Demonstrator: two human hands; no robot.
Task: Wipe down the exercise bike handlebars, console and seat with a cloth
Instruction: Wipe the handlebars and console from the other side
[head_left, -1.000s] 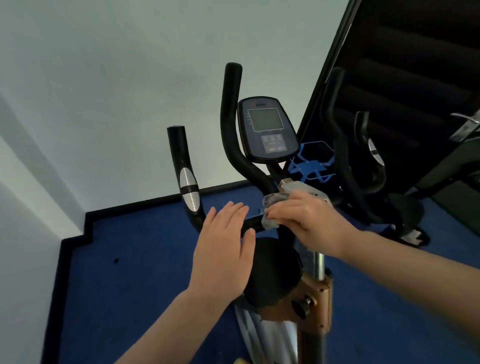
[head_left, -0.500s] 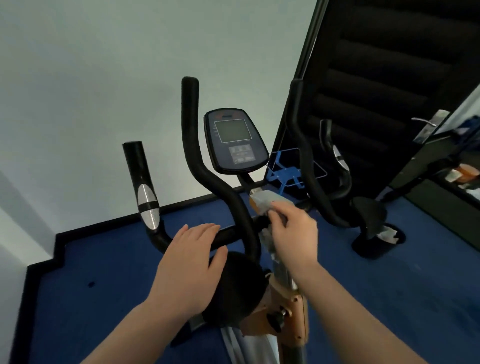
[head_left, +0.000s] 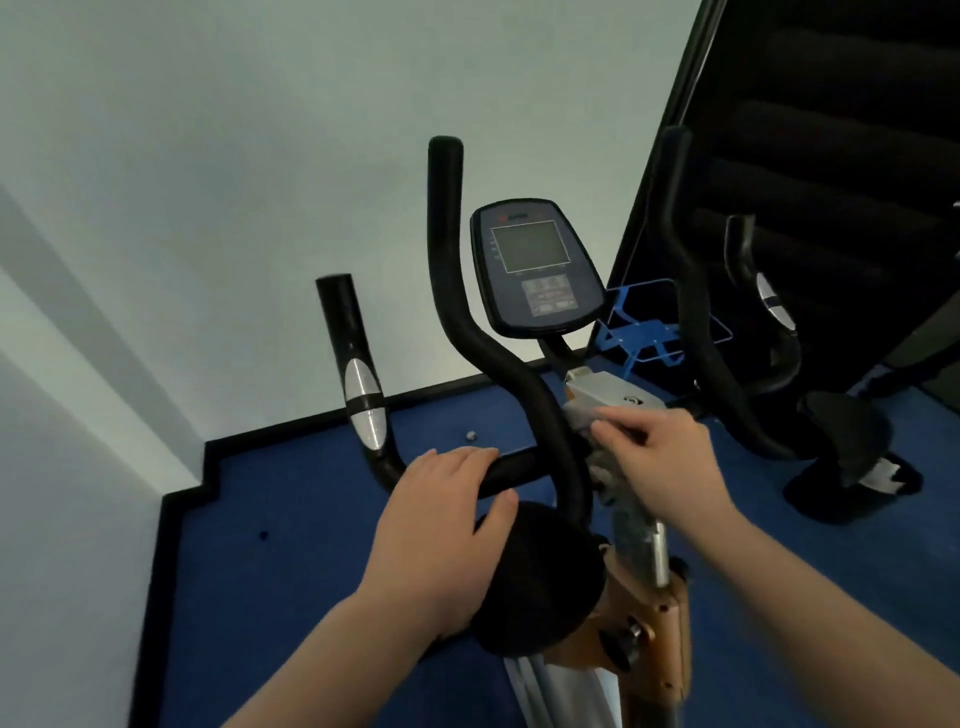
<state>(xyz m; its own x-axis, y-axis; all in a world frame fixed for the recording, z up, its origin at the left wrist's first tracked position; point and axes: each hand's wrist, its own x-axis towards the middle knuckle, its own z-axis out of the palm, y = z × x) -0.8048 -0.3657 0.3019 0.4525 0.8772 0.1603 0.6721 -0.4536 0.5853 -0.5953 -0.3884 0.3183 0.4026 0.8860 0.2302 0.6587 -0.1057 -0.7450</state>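
The exercise bike's black handlebars (head_left: 452, 291) curve up in front of me, with a short left grip (head_left: 358, 374) bearing silver pulse pads. The dark console (head_left: 535, 270) stands upright between the bars. My left hand (head_left: 441, 525) rests flat on the horizontal bar, fingers together, not wrapped around it. My right hand (head_left: 670, 457) presses a pale grey cloth (head_left: 587, 421) against the handlebar's centre, beside the silver clamp (head_left: 613, 392). The seat is out of view.
A black knob (head_left: 530, 577) and the orange frame post (head_left: 654, 623) sit below my hands. A mirror (head_left: 810, 208) at right reflects the bike. Blue carpet (head_left: 291, 519) meets a white wall (head_left: 208, 156) with black skirting. A blue bracket (head_left: 644, 332) lies behind the console.
My right hand has kept rubbing the cloth on the bar's centre, shifting slightly. My left hand has settled down onto the horizontal bar. The head view has swung about.
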